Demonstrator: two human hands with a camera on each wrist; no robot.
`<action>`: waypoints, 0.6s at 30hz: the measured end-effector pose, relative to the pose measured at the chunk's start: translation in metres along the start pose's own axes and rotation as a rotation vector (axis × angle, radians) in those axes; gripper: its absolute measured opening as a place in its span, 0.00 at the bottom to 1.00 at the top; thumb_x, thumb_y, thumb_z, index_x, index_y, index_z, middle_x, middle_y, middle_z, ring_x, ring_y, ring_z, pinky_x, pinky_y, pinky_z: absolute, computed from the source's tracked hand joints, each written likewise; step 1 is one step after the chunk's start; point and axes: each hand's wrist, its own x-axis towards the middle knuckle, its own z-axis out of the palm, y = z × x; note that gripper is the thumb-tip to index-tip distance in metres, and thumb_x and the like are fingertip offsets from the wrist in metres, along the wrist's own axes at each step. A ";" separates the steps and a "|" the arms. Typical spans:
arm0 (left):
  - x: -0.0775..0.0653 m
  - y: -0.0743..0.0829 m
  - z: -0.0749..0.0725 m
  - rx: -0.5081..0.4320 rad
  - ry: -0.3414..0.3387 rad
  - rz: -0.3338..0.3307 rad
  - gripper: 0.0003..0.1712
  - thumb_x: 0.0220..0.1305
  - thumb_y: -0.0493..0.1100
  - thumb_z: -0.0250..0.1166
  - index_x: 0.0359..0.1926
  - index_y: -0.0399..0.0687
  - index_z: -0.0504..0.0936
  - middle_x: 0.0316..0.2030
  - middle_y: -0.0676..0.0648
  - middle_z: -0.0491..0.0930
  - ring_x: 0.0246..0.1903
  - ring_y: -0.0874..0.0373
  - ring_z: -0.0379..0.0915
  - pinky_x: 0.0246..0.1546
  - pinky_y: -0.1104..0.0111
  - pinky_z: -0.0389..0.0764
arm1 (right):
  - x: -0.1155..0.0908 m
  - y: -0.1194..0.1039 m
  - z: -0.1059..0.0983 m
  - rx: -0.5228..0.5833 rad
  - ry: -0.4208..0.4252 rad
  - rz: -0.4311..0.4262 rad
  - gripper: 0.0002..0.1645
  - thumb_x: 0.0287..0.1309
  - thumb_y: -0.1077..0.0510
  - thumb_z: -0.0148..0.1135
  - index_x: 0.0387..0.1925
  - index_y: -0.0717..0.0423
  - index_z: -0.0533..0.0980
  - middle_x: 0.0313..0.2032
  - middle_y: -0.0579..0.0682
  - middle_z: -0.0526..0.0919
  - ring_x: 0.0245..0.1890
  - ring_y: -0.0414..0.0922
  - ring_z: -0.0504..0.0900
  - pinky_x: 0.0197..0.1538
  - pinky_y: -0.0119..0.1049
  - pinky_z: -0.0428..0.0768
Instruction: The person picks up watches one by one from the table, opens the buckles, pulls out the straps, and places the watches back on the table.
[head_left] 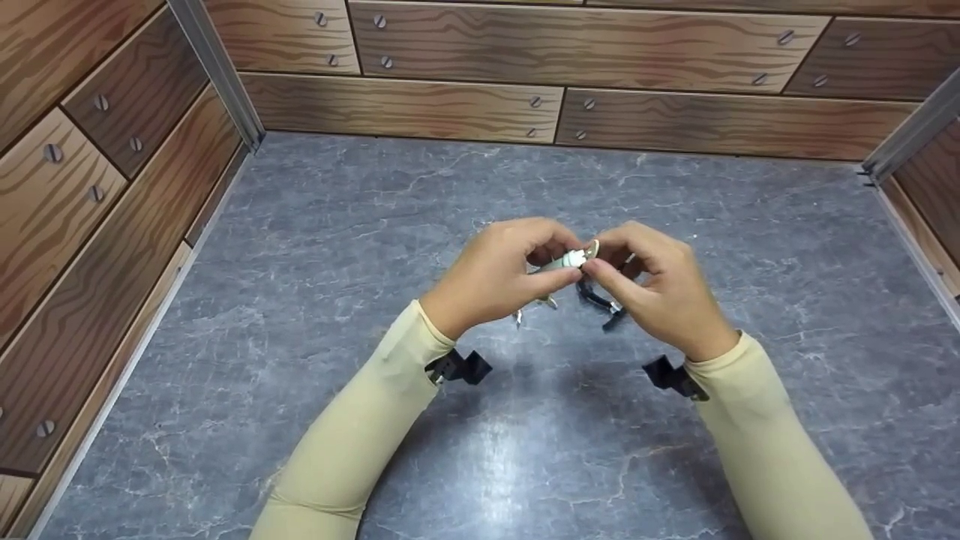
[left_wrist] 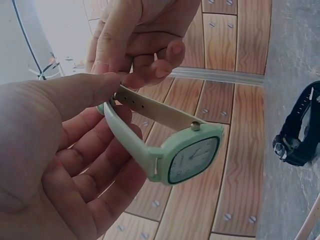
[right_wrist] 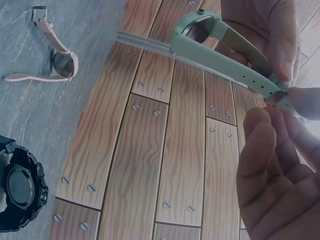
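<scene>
A pale green wristwatch (head_left: 574,259) with a rounded square case is held up between both hands, its strap bent round into a loop. My left hand (head_left: 499,262) pinches the strap by the buckle end between thumb and fingers. From the other side, my right hand (head_left: 656,289) pinches the holed strap end (right_wrist: 277,96) where the two straps overlap. In the left wrist view the dial (left_wrist: 196,156) faces outward and hangs below the fingertips. The fingers partly hide the buckle.
On the grey marbled tabletop (head_left: 337,225) beneath the hands lies a black wristwatch (left_wrist: 300,150), partly covered by the right hand in the head view. A pale pink wristwatch (right_wrist: 42,77) rests near it. Wood-patterned panels (head_left: 450,112) wall the back and sides.
</scene>
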 end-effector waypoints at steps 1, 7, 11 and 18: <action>0.000 0.000 0.000 -0.007 -0.003 -0.004 0.12 0.69 0.46 0.71 0.49 0.48 0.85 0.38 0.55 0.84 0.35 0.68 0.78 0.43 0.74 0.81 | 0.000 0.000 0.000 0.004 0.003 -0.001 0.07 0.62 0.69 0.70 0.40 0.57 0.82 0.32 0.45 0.84 0.29 0.38 0.79 0.32 0.26 0.79; 0.000 -0.002 0.004 -0.019 -0.034 -0.017 0.12 0.68 0.49 0.71 0.47 0.50 0.85 0.34 0.58 0.83 0.31 0.69 0.79 0.38 0.73 0.82 | -0.001 0.000 0.002 0.048 0.014 0.002 0.07 0.64 0.71 0.67 0.40 0.58 0.82 0.31 0.46 0.83 0.27 0.38 0.77 0.30 0.26 0.77; -0.001 -0.004 0.004 0.020 -0.040 -0.015 0.11 0.69 0.51 0.70 0.46 0.51 0.85 0.31 0.58 0.83 0.28 0.69 0.77 0.34 0.73 0.79 | -0.001 0.000 0.003 0.055 0.016 0.008 0.07 0.65 0.71 0.66 0.40 0.58 0.82 0.32 0.46 0.83 0.28 0.38 0.77 0.30 0.25 0.76; -0.001 -0.006 0.006 0.053 0.000 0.029 0.10 0.72 0.51 0.67 0.41 0.51 0.84 0.28 0.58 0.83 0.25 0.70 0.75 0.30 0.72 0.77 | 0.000 0.000 0.003 0.088 -0.016 0.021 0.07 0.65 0.70 0.66 0.41 0.58 0.82 0.33 0.46 0.84 0.27 0.39 0.78 0.29 0.26 0.77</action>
